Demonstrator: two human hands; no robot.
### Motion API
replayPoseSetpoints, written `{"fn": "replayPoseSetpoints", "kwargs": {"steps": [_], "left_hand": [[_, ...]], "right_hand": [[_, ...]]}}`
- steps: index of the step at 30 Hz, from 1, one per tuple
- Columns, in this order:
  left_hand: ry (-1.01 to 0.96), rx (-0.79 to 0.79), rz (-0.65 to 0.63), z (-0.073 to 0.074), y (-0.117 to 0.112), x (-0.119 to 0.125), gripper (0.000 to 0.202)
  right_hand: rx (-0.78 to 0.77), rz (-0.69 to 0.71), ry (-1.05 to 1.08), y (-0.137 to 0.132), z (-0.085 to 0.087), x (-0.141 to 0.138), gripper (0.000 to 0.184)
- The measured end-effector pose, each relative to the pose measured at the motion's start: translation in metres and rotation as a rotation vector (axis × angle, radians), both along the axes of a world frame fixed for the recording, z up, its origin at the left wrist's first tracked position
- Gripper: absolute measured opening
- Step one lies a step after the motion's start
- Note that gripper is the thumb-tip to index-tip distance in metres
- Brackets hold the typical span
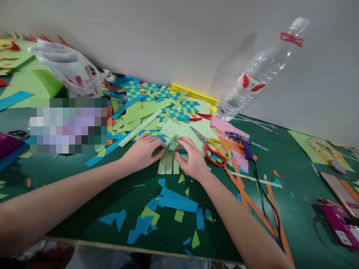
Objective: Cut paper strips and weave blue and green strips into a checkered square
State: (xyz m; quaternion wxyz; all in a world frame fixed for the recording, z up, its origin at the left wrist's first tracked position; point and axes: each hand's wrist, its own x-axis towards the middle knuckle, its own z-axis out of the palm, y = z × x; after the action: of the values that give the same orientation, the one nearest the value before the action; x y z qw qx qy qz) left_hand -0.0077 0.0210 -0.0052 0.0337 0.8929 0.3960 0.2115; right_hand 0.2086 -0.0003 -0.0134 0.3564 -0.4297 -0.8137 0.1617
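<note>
My left hand (144,151) is pinched at the left edge of a small piece of pale green slit paper (168,164). From the right, the curled fingers of my right hand (191,157) pinch the upper part of the same paper. A bit of blue paper shows between the fingers, and several cut green strips hang toward me. Scissors (215,149) with yellow and red handles lie just beyond my right hand. Behind my hands is a pile of blue and green checkered woven paper (153,92) with loose green strips (146,112).
A clear plastic bottle (259,73) leans on the wall at the back right. A blue glue gun (246,147) lies on pink paper, its cord running forward. Blue paper scraps (179,203) litter the green table (92,213) in front. A plastic bag (73,71) stands back left; a phone (340,194) lies right.
</note>
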Motion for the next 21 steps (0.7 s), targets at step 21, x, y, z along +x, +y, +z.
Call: {"fn": "replayPoseSetpoints", "kwargs": {"steps": [21], "left_hand": [[0.049,0.019,-0.059,0.0006,-0.0017,-0.0006,0.02]], "right_hand": [[-0.122,0.046,-0.025,-0.0018,0.0067,0.0019,0.065]]}}
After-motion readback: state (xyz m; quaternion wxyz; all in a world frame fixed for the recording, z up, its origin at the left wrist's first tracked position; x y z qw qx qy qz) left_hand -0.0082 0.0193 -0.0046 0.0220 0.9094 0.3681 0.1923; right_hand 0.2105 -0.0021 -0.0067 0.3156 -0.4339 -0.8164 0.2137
